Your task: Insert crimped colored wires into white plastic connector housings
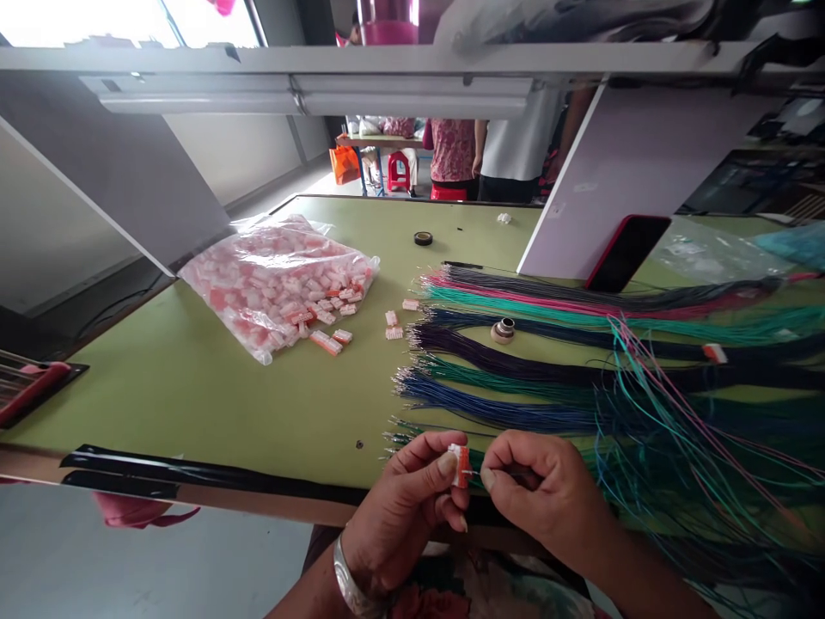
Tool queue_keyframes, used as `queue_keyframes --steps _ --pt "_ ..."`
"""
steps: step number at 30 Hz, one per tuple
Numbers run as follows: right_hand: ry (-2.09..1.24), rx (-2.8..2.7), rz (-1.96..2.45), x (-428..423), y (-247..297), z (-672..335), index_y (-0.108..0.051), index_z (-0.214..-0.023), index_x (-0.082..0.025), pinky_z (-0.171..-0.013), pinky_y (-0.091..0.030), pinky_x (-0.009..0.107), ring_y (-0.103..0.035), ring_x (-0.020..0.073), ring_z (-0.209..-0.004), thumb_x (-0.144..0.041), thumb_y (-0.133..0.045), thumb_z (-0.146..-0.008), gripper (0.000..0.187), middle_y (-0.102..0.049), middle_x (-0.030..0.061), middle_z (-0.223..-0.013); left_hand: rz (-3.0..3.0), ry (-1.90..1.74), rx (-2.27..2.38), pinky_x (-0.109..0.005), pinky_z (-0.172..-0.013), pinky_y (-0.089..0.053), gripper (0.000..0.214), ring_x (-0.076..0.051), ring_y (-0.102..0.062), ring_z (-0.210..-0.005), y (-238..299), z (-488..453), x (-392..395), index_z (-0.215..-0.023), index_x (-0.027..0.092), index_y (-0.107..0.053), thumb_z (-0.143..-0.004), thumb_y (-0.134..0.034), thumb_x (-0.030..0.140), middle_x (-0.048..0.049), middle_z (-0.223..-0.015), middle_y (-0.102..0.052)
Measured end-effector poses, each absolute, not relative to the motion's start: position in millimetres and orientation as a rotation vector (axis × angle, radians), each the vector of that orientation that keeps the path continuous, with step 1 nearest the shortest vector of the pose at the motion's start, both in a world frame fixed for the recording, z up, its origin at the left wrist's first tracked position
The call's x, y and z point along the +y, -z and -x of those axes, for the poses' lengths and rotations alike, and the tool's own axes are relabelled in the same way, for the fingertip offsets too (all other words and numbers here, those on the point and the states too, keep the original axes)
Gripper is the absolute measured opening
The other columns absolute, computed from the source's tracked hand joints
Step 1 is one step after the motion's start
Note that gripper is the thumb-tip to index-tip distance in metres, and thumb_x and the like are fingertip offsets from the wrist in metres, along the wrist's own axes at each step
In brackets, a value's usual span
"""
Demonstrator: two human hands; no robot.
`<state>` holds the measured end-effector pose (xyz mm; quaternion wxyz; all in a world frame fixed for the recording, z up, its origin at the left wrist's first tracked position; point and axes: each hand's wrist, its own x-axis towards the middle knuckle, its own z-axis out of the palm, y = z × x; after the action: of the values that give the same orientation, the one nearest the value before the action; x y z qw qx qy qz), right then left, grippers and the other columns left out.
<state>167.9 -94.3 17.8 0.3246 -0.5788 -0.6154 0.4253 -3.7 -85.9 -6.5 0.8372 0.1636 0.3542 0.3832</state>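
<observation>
My left hand [406, 507] pinches a small orange-and-white wire connector [459, 465] between thumb and fingers, just above the table's front edge. My right hand [541, 486] grips a thin stripped wire [475, 474] in its fingertips, with the bare end at the side of the connector. Whether the end is inside the connector is hard to tell. Bundles of thin wires [516, 395] in blue, purple, green and pink lie fanned across the green table [193, 404], their stripped ends pointing left, close beyond my hands.
A clear plastic bag of connectors [277, 284] lies on the table, with several loose connectors [393, 322] near it. A tape roll [423, 238], a metal fitting [503, 331] and a phone [628, 252] are further back. A white panel stands behind the wires. Several people stand beyond the table.
</observation>
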Motion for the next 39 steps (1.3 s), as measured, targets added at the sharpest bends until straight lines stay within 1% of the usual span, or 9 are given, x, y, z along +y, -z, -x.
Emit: queue_keyframes --steps 6,11,14,16,20,25,28,32,39 --pt "-1.351 -1.434 1.579 -94.4 -13.7 -165.1 -0.052 -0.059 -0.017 -0.042 -0.021 0.021 -0.028 0.0074 -0.047 -0.027 -0.052 -0.072 0.016 -0.036 -0.0062 -0.049 -0.442 -0.867 0.798 -0.021 -0.052 -0.052 0.026 -0.01 -0.057 -0.06 6.1 2.3 -87.6 -0.1 0.014 -0.069 -0.076 -0.076 0.021 -0.0015 -0.071 -0.061" --pt "-1.451 -1.321 1.528 -92.8 -13.6 -162.9 -0.051 -0.06 -0.018 -0.044 -0.023 0.021 -0.029 0.0082 -0.05 -0.03 -0.053 -0.072 0.017 -0.038 -0.0053 -0.052 -0.491 -0.889 0.831 -0.022 -0.052 -0.051 0.024 -0.01 -0.056 -0.06 3.8 1.3 -88.5 -0.096 0.014 -0.069 -0.075 -0.077 0.022 -0.0011 -0.07 -0.061" --pt "-1.425 -1.324 1.547 -94.1 -14.3 -161.1 -0.05 -0.059 -0.018 -0.043 -0.023 0.02 -0.028 0.0079 -0.049 -0.03 -0.054 -0.071 0.018 -0.035 -0.0063 -0.05 -0.496 -0.895 0.837 -0.023 -0.053 -0.051 0.025 -0.01 -0.056 -0.06 4.2 0.7 -88.9 -0.095 0.015 -0.069 -0.074 -0.078 0.023 -0.0007 -0.069 -0.061" --pt "-1.408 -1.335 1.547 -95.6 -13.6 -159.1 -0.05 -0.058 -0.018 -0.042 -0.024 0.02 -0.028 0.0078 -0.048 -0.03 -0.055 -0.071 0.018 -0.036 -0.0063 -0.049 -0.517 -0.883 0.846 -0.023 -0.053 -0.051 0.025 -0.011 -0.056 -0.059 5.4 0.3 -89.9 -0.095 0.015 -0.069 -0.074 -0.079 0.025 -0.0006 -0.067 -0.061" --pt "-1.408 -1.371 1.518 -98.3 -11.2 -155.4 -0.053 -0.059 -0.018 -0.042 -0.029 0.02 -0.036 0.0088 -0.047 -0.031 -0.054 -0.077 0.022 -0.049 -0.003 -0.05 -0.563 -0.819 0.874 -0.023 -0.053 -0.049 0.025 -0.01 -0.057 -0.053 7.0 -0.8 -92.8 -0.096 0.015 -0.067 -0.077 -0.075 0.03 -0.0013 -0.064 -0.063" --pt "-1.34 -1.473 1.461 -101.4 -10.5 -159.9 -0.055 -0.067 -0.018 -0.045 -0.035 0.02 -0.045 0.0103 -0.052 -0.032 -0.05 -0.086 0.025 -0.057 -0.001 -0.058 -0.527 -0.87 0.865 -0.023 -0.053 -0.05 0.025 -0.011 -0.057 -0.058 5.9 -1.8 -92.8 -0.092 0.015 -0.067 -0.073 -0.079 0.028 -0.0003 -0.066 -0.062" --pt "-1.223 -1.595 1.396 -103.5 -8.6 -162.1 -0.053 -0.069 -0.018 -0.047 -0.036 0.019 -0.046 0.0093 -0.051 -0.026 -0.049 -0.089 0.022 -0.058 -0.0024 -0.059 -0.503 -0.865 0.87 -0.023 -0.052 -0.05 0.025 -0.011 -0.056 -0.057 6.1 -2.1 -92.4 -0.092 0.015 -0.066 -0.073 -0.079 0.028 0.0002 -0.065 -0.061" --pt "-1.125 -1.665 1.346 -105.4 -4.6 -159.2 -0.051 -0.067 -0.019 -0.049 -0.037 0.019 -0.047 0.0093 -0.051 -0.02 -0.051 -0.087 0.02 -0.058 -0.0031 -0.057 -0.52 -0.84 0.887 -0.023 -0.052 -0.049 0.026 -0.01 -0.056 -0.051 7.1 -2.0 -93.5 -0.092 0.016 -0.066 -0.074 -0.078 0.03 0.0004 -0.062 -0.062" --pt "-1.132 -1.62 1.379 -108.4 -0.6 -155.8 -0.05 -0.064 -0.019 -0.048 -0.036 0.02 -0.045 0.0096 -0.049 -0.024 -0.053 -0.085 0.022 -0.056 -0.0022 -0.055 -0.53 -0.815 0.876 -0.024 -0.051 -0.049 0.027 -0.011 -0.058 -0.05 7.4 -1.9 -96.2 -0.092 0.016 -0.066 -0.074 -0.078 0.032 -0.0021 -0.064 -0.065"
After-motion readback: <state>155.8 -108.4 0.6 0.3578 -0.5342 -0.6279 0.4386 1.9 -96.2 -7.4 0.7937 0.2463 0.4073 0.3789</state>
